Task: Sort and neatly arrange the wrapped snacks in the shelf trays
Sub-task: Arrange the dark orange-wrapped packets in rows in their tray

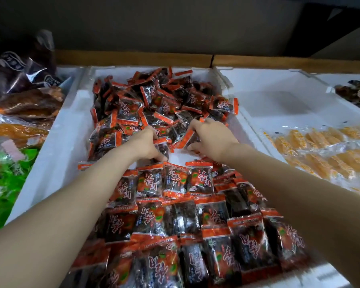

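Fingers [193, 124] of the right hand [212, 138] curled round one red-and-black packet [186, 138], thumb beneath, at the near edge of the loose heap [164, 100]. Fingertips of the left hand [146, 142] buried among neighbouring packets, thumb pointing down; grip or mere rake, impossible to tell. Both hands level and side by side, well up the middle foam tray [56, 142]. Long axis of the held packet tilted, orange end towards the near left. Between the hands and the body, a bare strip of tray floor [179, 157]. Nearer again, the tidy rows [175, 204], packets upright and overlapping like tiles. Probable next step: draw back towards the body, turn the packet upright, set it on the bare strip to start a fresh row. Right hand the likelier, packet in its grasp. Roughly half sorted, by the look. Yellow snacks [320, 146] in the tray to the right.
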Demonstrator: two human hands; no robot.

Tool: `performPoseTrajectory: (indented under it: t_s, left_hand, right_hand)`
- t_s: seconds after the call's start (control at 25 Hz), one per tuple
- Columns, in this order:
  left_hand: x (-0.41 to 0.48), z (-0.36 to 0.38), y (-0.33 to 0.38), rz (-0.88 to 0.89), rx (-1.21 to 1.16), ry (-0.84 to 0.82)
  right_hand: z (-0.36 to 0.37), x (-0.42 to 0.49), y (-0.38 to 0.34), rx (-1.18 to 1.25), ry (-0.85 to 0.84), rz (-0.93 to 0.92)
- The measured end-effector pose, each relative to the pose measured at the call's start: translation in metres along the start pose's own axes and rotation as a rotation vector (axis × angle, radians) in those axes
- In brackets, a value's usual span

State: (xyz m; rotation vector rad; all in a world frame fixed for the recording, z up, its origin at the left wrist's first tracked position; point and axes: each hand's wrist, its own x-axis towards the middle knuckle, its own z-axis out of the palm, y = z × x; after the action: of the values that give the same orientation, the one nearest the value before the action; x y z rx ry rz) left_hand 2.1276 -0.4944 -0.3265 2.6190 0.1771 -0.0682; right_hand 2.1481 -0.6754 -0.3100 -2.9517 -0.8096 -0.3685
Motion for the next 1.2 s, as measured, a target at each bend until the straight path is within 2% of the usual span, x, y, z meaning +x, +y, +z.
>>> performPoseTrajectory:
  t_s: [0.08, 0.2, 0.24, 0.32, 0.4, 0.52, 0.64, 0.76, 0.88, 0.92, 1.08, 1.2]
  left_hand:
    - [-0.01, -0.004, 0.005, 0.054, -0.038, 0.094]
    - [-0.035, -0.022, 0.014, 0.188, -0.129, 0.44]
    - [-0.047, -0.028, 0.017, 0.225, -0.175, 0.515]
    - [-0.077, -0.037, 0.021, 0.324, -0.2, 0.557]
    - [-0.108, -0.033, 0.02, 0.458, -0.158, 0.491]
    - [-0.151, -0.011, 0.007, 0.609, -0.037, 0.273]
    - [-0.182, 0.018, -0.012, 0.7, 0.172, 0.095]
    - [-0.194, 0.023, -0.023, 0.644, 0.205, -0.12]
    - [-0.189, 0.01, -0.028, 0.464, 0.068, -0.359]
    - [-0.187, 0.008, -0.031, 0.43, 0.048, -0.372]
    - [-0.184, 0.013, -0.032, 0.45, 0.244, -0.261]
    - [-0.184, 0.012, -0.029, 0.421, 0.299, -0.235]
  right_hand:
    - [-0.014, -0.009, -0.003, 0.111, 0.103, 0.079]
    - [-0.039, -0.026, -0.008, 0.298, 0.234, 0.106]
    - [-0.046, -0.034, -0.01, 0.368, 0.229, 0.099]
    - [-0.061, -0.06, -0.018, 0.53, 0.14, 0.081]
    - [-0.065, -0.09, -0.024, 0.633, -0.007, 0.049]
    - [-0.056, -0.132, -0.031, 0.779, -0.251, 0.035]
    - [-0.042, -0.152, -0.038, 0.716, -0.336, -0.006]
    - [-0.033, -0.155, -0.052, 0.684, -0.381, -0.041]
    - [-0.029, -0.152, -0.062, 0.663, -0.418, -0.044]
    - [-0.029, -0.151, -0.063, 0.668, -0.424, -0.038]
    - [-0.028, -0.151, -0.07, 0.644, -0.395, -0.008]
    - [-0.027, -0.15, -0.075, 0.649, -0.365, 0.018]
